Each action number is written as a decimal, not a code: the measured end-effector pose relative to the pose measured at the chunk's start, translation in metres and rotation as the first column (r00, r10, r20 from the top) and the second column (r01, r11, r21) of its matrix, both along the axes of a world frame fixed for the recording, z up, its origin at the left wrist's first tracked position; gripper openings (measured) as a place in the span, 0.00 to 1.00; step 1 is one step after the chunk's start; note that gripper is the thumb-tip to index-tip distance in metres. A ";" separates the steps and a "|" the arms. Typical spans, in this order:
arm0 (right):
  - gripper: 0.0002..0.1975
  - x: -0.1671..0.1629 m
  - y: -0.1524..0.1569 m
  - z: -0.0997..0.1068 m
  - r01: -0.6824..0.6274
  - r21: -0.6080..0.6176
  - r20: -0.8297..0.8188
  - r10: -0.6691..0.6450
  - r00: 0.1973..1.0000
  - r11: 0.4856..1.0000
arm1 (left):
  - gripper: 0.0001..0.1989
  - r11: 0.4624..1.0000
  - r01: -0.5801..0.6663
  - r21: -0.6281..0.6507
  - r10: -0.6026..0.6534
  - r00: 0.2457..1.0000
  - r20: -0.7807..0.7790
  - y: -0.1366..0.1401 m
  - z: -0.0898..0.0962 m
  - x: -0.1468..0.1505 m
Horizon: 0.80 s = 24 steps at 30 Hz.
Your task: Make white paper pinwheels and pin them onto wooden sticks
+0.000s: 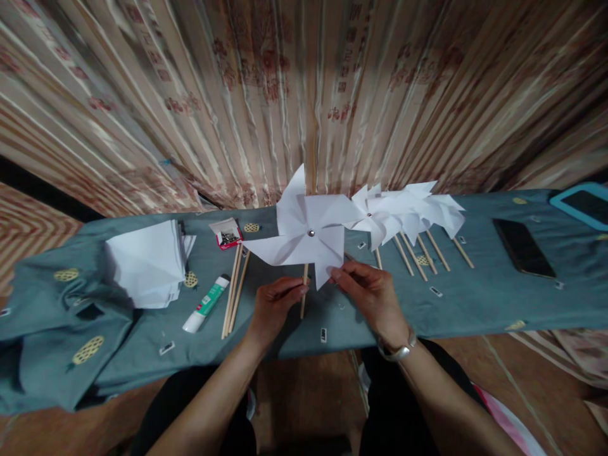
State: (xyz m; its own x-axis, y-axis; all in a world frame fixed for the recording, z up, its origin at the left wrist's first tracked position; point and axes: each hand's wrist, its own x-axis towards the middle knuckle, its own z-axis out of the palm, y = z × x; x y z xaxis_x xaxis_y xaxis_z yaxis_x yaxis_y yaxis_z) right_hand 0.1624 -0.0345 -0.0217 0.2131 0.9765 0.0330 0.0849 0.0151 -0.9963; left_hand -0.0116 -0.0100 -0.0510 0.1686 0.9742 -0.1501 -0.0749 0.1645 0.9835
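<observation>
A white paper pinwheel (323,218) with a shiny pin at its centre faces me above the middle of the table. Its wooden stick (304,297) is pinched between the thumb and fingers of my left hand (275,306). My right hand (373,294) has its thumb and fingertips at the tip of the lowest paper blade, pinching it. To the right, several more paper pinwheels (403,209) lie overlapped in a row with their sticks towards me. Left of my left hand lie a few loose wooden sticks (231,297).
At the left are a stack of white paper (142,263), a glue stick (206,304) and a small red box of metal pins (228,236). A black phone (522,247) and a blue-framed device (584,204) lie right. A pleated curtain (304,95) hangs behind the cloth-covered table (479,304).
</observation>
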 end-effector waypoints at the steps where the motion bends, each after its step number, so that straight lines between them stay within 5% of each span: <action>1: 0.17 -0.002 -0.001 0.001 -0.012 -0.007 -0.004 0.012 1.000 1.000 | 0.06 1.000 -0.001 -0.003 0.001 1.000 -0.003 0.000 0.001 0.000; 11: 0.17 -0.015 -0.004 -0.001 -0.110 -0.050 -0.028 0.108 0.994 0.993 | 0.08 0.998 0.057 0.012 -0.057 0.998 -0.008 -0.002 0.001 -0.001; 15: 0.13 -0.015 -0.010 0.004 -0.145 -0.010 0.082 0.145 0.986 0.989 | 0.09 0.999 0.039 0.005 -0.038 0.999 -0.028 -0.001 -0.003 -0.002; 19: 0.12 0.004 -0.011 0.010 0.022 0.084 0.204 -0.039 0.978 0.996 | 0.08 1.000 0.017 -0.002 -0.017 0.998 -0.053 -0.002 -0.005 -0.005; 24: 0.10 0.035 0.002 0.006 0.273 0.210 0.162 -0.309 0.937 0.939 | 0.09 0.998 0.042 -0.046 -0.043 0.999 -0.023 -0.004 -0.007 -0.004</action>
State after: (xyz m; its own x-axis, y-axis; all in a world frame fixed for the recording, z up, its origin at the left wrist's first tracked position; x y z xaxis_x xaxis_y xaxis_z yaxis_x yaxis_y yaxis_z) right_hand 0.1975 -0.0325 -0.0155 0.4591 0.8458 0.2718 0.3004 0.1402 -0.9435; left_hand -0.0160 -0.0141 -0.0581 0.2056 0.9583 -0.1983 -0.0432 0.2113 0.9765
